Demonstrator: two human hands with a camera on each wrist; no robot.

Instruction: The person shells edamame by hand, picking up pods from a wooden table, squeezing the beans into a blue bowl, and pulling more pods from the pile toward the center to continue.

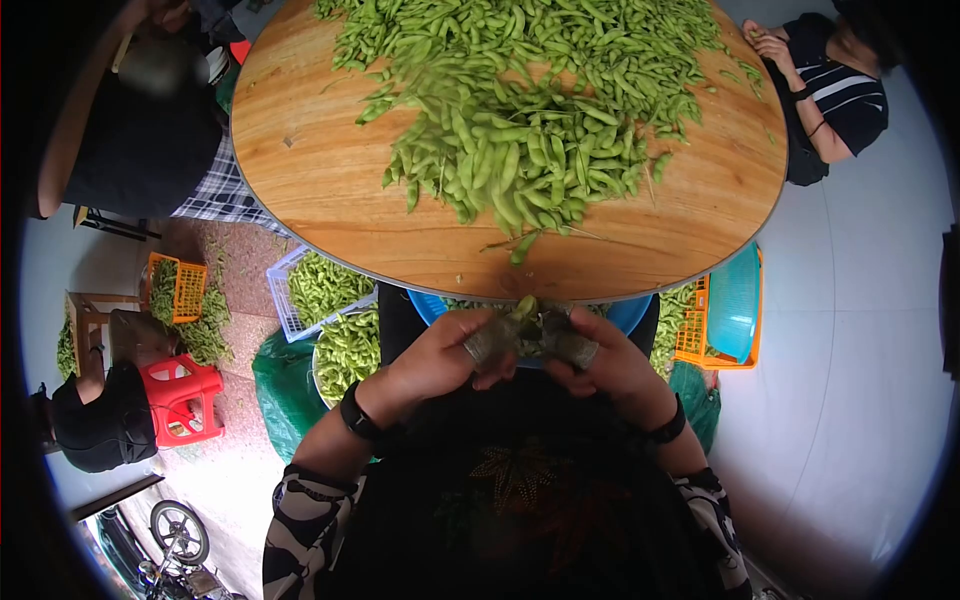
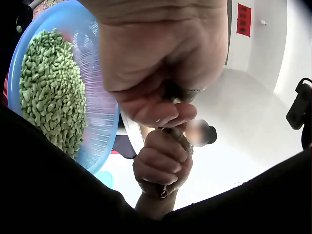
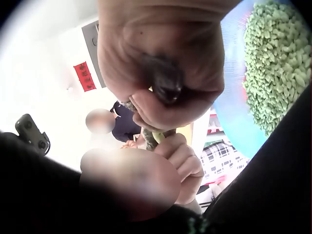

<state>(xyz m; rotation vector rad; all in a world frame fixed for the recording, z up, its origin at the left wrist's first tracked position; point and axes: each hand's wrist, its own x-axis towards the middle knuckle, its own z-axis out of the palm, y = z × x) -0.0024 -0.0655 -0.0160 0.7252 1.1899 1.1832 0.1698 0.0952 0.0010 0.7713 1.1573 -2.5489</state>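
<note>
Over the near edge of the table, my two hands meet at the fingertips. My left hand (image 1: pixel 470 345) pinches a green soybean pod (image 1: pixel 526 306), whose tip pokes up between the hands. My right hand (image 1: pixel 592 352) is curled round a dark, shiny, round-ended handle (image 3: pixel 167 82), seen in the palm in the right wrist view; its working end is hidden by the fingers. Grey wrappings cover the thumbs of both hands. A blue basin (image 2: pixel 105 97) of shelled green beans (image 2: pixel 51 92) sits below my hands.
A large heap of soybean pods (image 1: pixel 530 140) covers much of the round wooden table (image 1: pixel 330 220). Beside my legs are a lilac crate (image 1: pixel 287 290), a green sack (image 1: pixel 280 390) and an orange crate (image 1: pixel 693 335). Other people sit to both sides, near a red stool (image 1: pixel 185 385).
</note>
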